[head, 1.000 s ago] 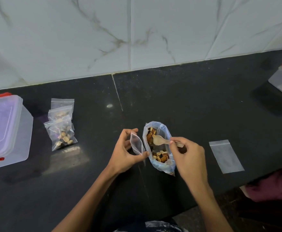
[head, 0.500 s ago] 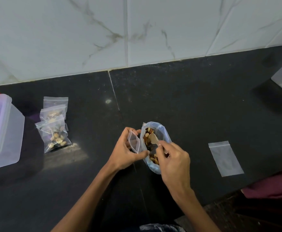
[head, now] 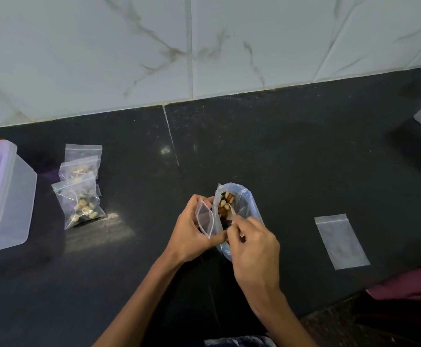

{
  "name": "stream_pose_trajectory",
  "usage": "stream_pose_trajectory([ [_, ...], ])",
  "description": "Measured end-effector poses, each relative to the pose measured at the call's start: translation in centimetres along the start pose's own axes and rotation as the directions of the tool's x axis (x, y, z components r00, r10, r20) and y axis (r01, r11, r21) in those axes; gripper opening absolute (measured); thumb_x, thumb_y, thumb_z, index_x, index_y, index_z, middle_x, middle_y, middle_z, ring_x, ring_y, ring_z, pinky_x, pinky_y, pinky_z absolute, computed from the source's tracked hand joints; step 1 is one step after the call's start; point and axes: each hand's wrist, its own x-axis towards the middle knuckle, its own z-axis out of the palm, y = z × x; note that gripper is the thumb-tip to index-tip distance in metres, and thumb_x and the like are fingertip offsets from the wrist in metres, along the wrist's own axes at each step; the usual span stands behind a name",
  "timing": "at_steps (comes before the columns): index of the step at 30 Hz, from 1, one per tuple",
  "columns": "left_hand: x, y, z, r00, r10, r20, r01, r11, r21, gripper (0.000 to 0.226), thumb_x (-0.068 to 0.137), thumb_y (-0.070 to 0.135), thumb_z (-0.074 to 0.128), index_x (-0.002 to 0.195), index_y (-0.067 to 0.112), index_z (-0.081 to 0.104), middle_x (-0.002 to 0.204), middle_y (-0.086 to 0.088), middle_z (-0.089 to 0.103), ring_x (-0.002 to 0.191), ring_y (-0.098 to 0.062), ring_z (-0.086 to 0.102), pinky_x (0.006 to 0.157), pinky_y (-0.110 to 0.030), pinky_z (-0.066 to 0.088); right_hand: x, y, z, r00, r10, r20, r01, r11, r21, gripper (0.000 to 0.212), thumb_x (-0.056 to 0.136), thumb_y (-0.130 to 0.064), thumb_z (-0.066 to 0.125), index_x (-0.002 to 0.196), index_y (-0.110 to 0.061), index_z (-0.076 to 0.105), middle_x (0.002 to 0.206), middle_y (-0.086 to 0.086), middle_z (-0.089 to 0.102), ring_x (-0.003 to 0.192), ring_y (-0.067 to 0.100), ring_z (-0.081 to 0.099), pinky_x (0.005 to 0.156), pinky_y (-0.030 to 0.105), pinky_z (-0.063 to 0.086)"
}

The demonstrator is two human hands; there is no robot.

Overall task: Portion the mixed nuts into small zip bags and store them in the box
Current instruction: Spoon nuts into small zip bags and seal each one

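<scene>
On the tabletop (head: 279,151) I see filled bags (head: 79,196) beside the box (head: 4,196) at left, an empty bag (head: 340,240) at right. My left hand (head: 192,234) pinches a zip bag (head: 205,219) open; my right hand (head: 254,244), fingers curled round a spoon (head: 233,212), dips into the nut bag (head: 244,204).

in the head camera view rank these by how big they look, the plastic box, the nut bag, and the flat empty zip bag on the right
1. plastic box, though partly cut off at the frame edge
2. nut bag and flat empty zip bag: too alike to rank; hands cover the nut bag.
</scene>
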Motion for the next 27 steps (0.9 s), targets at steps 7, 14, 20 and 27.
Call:
stream_pose_trajectory([
  [7, -0.1, 0.2, 0.0, 1.000, 0.000, -0.004, 0.000, 0.999, 0.035, 0.051, 0.061, 0.014, 0.082, 0.098, 0.008, 0.047, 0.119, 0.004, 0.065, 0.112, -0.012, 0.062, 0.087, -0.023, 0.051, 0.9, 0.7, -0.8, 0.745, 0.628, 0.225, -0.618, 0.523, 0.587, 0.017, 0.089, -0.014, 0.062, 0.081, -0.025, 0.071, 0.060, 0.001, 0.067, 0.047, 0.005, 0.058, 0.046, 0.017, 0.046],
  [14, -0.8, 0.8, -0.3, 1.000, 0.004, -0.029, -0.003, 0.999, 0.042, 0.059, 0.057, 0.024, 0.083, 0.102, 0.008, 0.047, 0.120, 0.014, 0.061, 0.113, -0.010, 0.061, 0.086, -0.024, 0.053, 1.7, 1.6, -2.3, 0.572, 0.689, 0.446, -0.747, 0.212, 0.630, 0.013, 0.090, -0.014, 0.061, 0.098, -0.012, 0.071, 0.073, 0.004, 0.070, 0.041, 0.006, 0.051, 0.033, 0.017, 0.033],
  [20, -1.7, 2.3, -0.8, 0.998, 0.004, -0.058, 0.000, 0.998, 0.065, 0.065, 0.057, 0.028, 0.085, 0.109, 0.021, 0.047, 0.116, 0.013, 0.061, 0.111, -0.010, 0.061, 0.087, -0.029, 0.054, 0.9, 2.3, -3.3, 0.552, 0.679, 0.484, -0.752, 0.155, 0.641, 0.013, 0.091, -0.013, 0.059, 0.096, -0.015, 0.071, 0.074, 0.003, 0.068, 0.041, 0.004, 0.049, 0.033, 0.016, 0.031],
  [27, -2.2, 2.5, -0.5, 0.990, 0.074, -0.122, -0.049, 0.980, 0.194, 0.058, 0.061, 0.007, 0.088, 0.107, 0.013, 0.052, 0.102, 0.024, 0.058, 0.097, -0.001, 0.061, 0.078, -0.017, 0.052, -0.1, 3.0, -4.1, 0.574, 0.669, 0.472, -0.734, 0.164, 0.659, 0.017, 0.090, -0.013, 0.059, 0.103, -0.013, 0.070, 0.070, 0.001, 0.068, 0.042, 0.005, 0.047, 0.032, 0.016, 0.030],
])
